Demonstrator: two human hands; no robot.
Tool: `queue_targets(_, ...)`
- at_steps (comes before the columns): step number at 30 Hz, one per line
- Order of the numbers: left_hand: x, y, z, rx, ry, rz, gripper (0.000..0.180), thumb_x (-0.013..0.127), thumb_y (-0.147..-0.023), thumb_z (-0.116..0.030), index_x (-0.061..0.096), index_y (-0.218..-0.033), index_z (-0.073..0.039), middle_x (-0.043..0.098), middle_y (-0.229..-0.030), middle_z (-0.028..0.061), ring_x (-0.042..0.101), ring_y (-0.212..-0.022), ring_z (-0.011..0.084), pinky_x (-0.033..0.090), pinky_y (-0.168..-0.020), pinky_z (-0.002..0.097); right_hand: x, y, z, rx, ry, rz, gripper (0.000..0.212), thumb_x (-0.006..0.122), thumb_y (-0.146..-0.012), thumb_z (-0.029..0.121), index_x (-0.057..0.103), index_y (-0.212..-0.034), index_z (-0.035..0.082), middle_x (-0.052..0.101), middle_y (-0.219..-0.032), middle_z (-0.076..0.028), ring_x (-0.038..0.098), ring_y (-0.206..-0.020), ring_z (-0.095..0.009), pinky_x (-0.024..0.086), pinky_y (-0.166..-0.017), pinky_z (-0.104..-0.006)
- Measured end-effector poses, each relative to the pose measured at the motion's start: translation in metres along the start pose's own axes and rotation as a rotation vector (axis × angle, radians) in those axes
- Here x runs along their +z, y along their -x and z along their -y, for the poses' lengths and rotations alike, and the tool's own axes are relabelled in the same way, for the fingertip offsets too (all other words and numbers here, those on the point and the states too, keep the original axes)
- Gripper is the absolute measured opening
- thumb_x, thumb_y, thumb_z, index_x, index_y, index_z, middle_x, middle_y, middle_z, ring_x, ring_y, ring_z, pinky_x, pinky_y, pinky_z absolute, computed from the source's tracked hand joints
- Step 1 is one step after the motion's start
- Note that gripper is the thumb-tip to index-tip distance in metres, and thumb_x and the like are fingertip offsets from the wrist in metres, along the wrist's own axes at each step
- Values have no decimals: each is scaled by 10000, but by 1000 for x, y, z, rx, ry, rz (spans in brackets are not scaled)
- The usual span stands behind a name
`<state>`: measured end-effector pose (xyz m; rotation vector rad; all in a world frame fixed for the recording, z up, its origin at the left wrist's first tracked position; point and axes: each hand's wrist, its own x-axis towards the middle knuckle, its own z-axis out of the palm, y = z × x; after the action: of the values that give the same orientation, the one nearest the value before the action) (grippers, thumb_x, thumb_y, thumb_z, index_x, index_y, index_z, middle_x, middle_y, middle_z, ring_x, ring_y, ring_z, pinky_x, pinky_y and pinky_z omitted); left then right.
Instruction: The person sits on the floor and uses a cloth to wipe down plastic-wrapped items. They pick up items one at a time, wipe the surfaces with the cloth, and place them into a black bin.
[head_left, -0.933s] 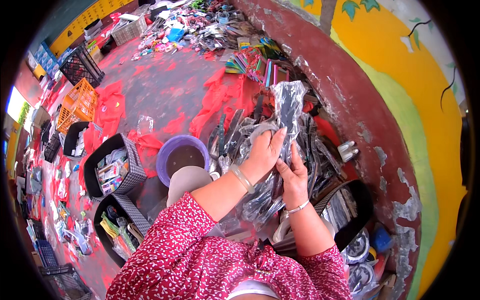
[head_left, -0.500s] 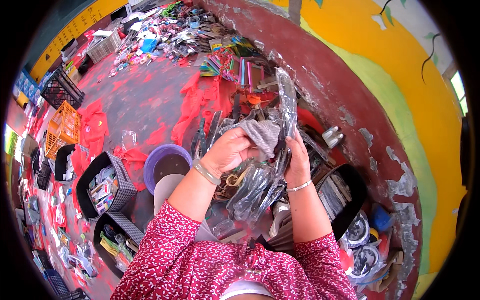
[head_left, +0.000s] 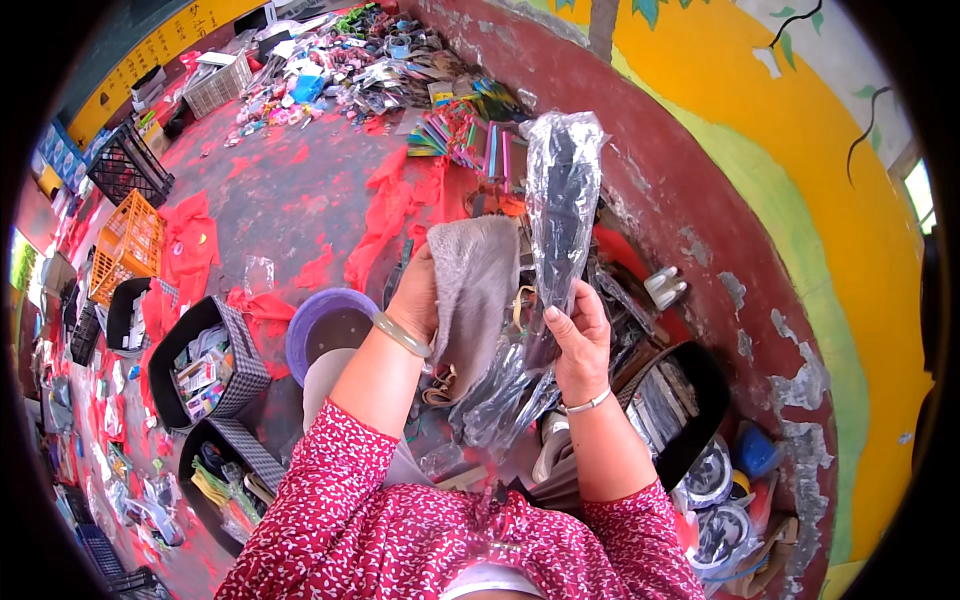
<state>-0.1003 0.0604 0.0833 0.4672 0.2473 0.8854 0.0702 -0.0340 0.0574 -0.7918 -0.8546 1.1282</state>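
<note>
- Clear plastic packet with dark contents, held upright at chest height in front of the red wall base, its top above both hands.
- Right hand grips the packet's lower end, fingers curled round it, wrist bent up, bangle on the wrist.
- Left hand closed on a grey cloth; the cloth hangs flat just beside the packet, touching its lower part.
- Against half a second ago: the packet stands straighter and higher, and the cloth, then bunched against it, now hangs open at its side.
- Around: purple basin by the left forearm, dark baskets of small goods further left, orange crate well apart.
</note>
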Motion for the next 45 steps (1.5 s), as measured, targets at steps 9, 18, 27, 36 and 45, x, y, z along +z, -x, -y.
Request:
queue_targets(9,-21,-9,26,104,-1,200,362,573,-857,-273,541,-1117,-24,608,-1044,72,601,-901,164,498,-790,305,22,10,-30,-18,363,136,301,614,-824,12,516,-1109,6,579,-973,5,507,-897,-58,411,-815,-211)
queue_targets(18,-11,-2,30,173,-198,37,369,600,-846,-272,538,-1105,-17,614,-998,75,611,-859,162,513,-753,316,26,13,-33,-46,642,40,273,661,-783,54,576,-1033,-16,614,-850,-20,544,-773,-76,446,-720,-227)
queue_targets(27,3,-5,35,149,-502,0,263,588,-866,-176,551,-1082,-31,603,-970,27,578,-843,110,474,-758,256,3,-13,62,-99,557,-275,389,598,-862,296,560,-1104,-6,616,-970,-77,581,-889,-158,448,-776,-274)
queue_targets(36,8,-2,67,-164,-555,233,417,556,-892,-250,437,-1224,-28,516,-1124,40,510,-997,122,415,-869,281,14,-40,17,144,-94,-166,313,535,-866,288,566,-955,-11,642,-889,-179,622,-794,-216,503,-705,-333)
queue_targets(45,-7,-1,89,-325,-579,322,335,582,-877,-218,514,-1160,-51,541,-1040,-14,486,-949,91,398,-858,263,-25,-52,19,70,-186,-342,202,570,-844,252,567,-821,51,622,-735,-93,647,-721,-269,490,-611,-315)
